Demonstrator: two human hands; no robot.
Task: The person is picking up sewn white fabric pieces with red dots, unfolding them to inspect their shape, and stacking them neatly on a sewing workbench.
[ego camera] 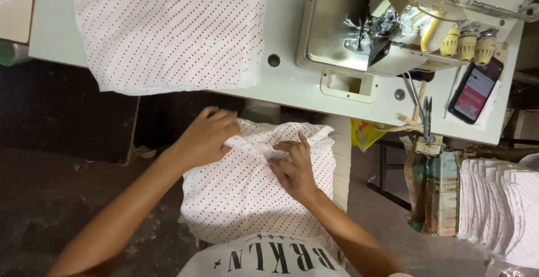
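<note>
Over on the left, a big piece of white fabric with red dots (168, 30) hangs off the edge of the pale sewing table (286, 80), and below it the left hand (205, 138) is curled shut, pinching the top edge of a smaller dotted fabric piece (247, 193) lying on the person's lap. Just beside it the right hand (295, 167) rests half open on the same piece, fingers pressing a fold. Further right sit the overlock sewing machine (359, 24), thread snips (425, 117), a phone (476, 89) and a stack of white cut pieces (497, 204).
</note>
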